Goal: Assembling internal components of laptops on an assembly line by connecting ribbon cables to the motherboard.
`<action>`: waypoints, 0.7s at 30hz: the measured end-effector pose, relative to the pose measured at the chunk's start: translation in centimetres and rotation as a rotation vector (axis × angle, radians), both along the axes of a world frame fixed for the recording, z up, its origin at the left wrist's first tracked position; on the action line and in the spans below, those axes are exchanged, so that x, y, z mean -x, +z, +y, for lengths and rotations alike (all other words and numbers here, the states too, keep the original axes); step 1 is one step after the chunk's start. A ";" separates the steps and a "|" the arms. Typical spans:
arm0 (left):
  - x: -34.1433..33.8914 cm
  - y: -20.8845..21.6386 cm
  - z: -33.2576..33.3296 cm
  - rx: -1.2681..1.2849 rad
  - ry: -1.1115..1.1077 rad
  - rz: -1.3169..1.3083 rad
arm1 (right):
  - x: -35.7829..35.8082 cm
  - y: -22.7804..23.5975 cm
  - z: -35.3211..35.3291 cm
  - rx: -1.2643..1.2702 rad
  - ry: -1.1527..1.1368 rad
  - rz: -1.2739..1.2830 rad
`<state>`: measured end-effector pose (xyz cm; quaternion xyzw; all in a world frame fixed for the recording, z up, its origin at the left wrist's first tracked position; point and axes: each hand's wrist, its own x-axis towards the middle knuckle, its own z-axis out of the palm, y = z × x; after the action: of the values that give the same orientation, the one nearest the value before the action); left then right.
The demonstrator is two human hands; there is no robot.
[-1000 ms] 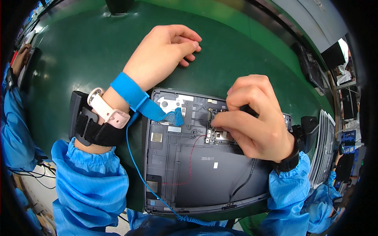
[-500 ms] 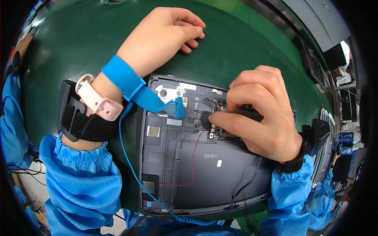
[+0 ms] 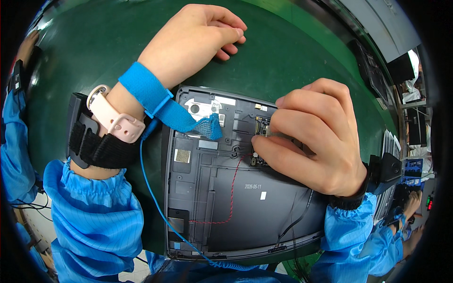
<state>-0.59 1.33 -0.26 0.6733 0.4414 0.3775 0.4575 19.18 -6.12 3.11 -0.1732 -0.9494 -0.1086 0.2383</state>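
A dark grey device back housing (image 3: 288, 212), like that of a tablet, lies on the green bench top. Near its upper right a small dark circuit board (image 3: 261, 126) sits in the housing, partly hidden by my right hand (image 3: 318, 141). The fingers are bent around the board, thumb tip at its left edge; the far contact is hidden. Beyond the housing's upper left, my left hand (image 3: 193, 37) hovers over the bench, fingers loosely curled and thumb against them, nothing visible in it. A thin red wire (image 3: 231, 198) runs from the board to a black part (image 3: 178, 221) at lower left.
A blue wrist strap (image 3: 146, 89) on my left arm trails its loose end over the housing, and its blue cord (image 3: 153, 188) crosses the left edge. Co-workers' blue sleeves (image 3: 16, 151) show at both sides. A dark panel (image 3: 368, 70) stands at far right.
My right hand has lifted and opened slightly at the board, so more of the board shows. The left hand has barely moved. A co-worker's hand has come into view at right.
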 end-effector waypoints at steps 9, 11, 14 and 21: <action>0.1 -0.5 0.1 -0.020 0.000 0.004 | -0.2 -0.3 0.2 -0.003 0.014 0.007; 0.0 -0.5 0.1 -0.028 0.001 0.004 | -0.4 -0.2 0.1 0.017 0.005 0.002; -0.3 -0.5 0.3 -0.031 0.001 0.010 | -0.5 -0.2 0.2 0.034 -0.020 0.004; -0.7 -0.8 0.5 -0.009 -0.007 -0.005 | -1.0 -0.4 0.4 0.055 -0.004 0.023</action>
<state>0.08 1.84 -1.06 0.6759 0.4362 0.3797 0.4569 20.16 -5.72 2.70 -0.1827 -0.9489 -0.0811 0.2441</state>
